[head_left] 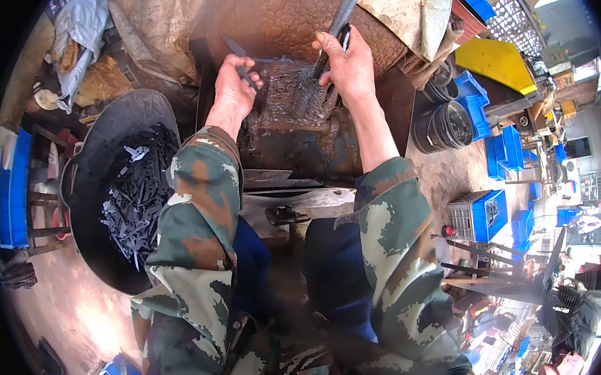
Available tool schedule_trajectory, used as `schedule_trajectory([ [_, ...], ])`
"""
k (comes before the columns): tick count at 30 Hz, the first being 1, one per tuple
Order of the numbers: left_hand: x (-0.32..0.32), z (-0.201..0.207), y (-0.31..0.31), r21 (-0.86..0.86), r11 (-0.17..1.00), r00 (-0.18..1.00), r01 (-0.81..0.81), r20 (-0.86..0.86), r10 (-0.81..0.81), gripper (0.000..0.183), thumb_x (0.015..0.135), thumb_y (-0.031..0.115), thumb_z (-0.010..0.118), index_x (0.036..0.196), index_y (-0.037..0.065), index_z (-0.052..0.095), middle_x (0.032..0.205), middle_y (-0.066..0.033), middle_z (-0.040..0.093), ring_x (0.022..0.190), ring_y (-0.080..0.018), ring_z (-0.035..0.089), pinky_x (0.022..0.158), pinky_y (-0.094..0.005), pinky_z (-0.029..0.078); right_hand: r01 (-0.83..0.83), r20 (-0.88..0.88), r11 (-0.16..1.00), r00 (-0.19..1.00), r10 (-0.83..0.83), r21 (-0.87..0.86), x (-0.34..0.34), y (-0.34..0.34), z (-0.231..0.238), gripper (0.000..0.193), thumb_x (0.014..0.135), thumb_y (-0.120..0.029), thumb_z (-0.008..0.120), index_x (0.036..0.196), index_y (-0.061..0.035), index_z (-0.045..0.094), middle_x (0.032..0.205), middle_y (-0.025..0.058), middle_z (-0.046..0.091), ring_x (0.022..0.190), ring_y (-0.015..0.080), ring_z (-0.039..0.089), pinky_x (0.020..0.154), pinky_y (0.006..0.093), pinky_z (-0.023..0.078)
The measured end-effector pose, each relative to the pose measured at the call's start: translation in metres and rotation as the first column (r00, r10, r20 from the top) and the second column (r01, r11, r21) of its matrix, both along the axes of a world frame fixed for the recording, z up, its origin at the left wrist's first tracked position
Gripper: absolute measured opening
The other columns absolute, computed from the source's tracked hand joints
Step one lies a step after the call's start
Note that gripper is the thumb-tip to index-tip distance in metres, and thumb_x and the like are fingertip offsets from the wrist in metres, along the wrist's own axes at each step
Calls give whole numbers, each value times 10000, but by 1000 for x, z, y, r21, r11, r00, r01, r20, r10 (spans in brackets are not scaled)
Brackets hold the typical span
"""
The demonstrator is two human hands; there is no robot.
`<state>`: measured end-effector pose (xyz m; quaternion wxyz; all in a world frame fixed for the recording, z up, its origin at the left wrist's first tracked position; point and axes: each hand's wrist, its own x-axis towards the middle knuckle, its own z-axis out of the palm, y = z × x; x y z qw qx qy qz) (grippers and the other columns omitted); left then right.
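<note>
Left hand (234, 87): fingers closed around a thin dark metal strip (238, 58), its end poking up past the knuckles | Right hand (347, 62): clenched on a grey-handled tool (335, 30), tip down on the rough dark block (296, 118) | Strip lies just left of the tool | Black basin (96, 160) of similar metal pieces (134, 199) at the person's left.

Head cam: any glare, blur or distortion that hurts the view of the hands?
Head view: strong fisheye bend and black vignette at the rim; sky blown out top right, sun patch on the floor lower left. Left hand and right hand are sharp and evenly lit over the dark block; the jacket near the lower edge is soft.
</note>
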<state>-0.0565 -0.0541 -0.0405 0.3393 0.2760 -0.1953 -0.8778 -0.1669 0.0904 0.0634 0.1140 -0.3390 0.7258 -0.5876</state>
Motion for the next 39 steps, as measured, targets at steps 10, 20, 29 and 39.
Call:
schedule_trajectory([
  [10,29,46,43,-501,821,926,273,368,-83,183,838,193,603,861,21,657,775,-16,588,525,-81,387,474,-274,308,-33,128,999,991,28,40,11,44,-2,321,919,-212,691,1150,-16,585,936,75,673,692,122,610,410,260,487],
  [20,64,56,41,-797,342,796,498,576,185,261,935,247,596,1019,36,725,825,-81,702,545,-109,471,527,-283,418,-459,-195,819,818,541,346,91,147,-5,279,817,-98,765,1065,-28,659,1021,50,673,762,149,649,589,292,546],
  [29,65,45,60,-576,-70,565,814,760,321,256,876,205,649,1044,18,697,975,-242,673,977,-406,641,838,-442,496,-437,-329,715,673,662,546,112,185,-41,421,690,115,566,1066,-47,663,1214,114,626,1094,333,620,912,387,528],
  [39,51,15,50,-655,-166,670,737,678,302,221,904,188,618,1022,15,690,804,-167,685,808,-268,670,784,-364,491,-298,351,918,916,197,262,77,151,-8,151,950,-118,617,1032,4,653,911,52,668,621,77,572,474,262,491],
])
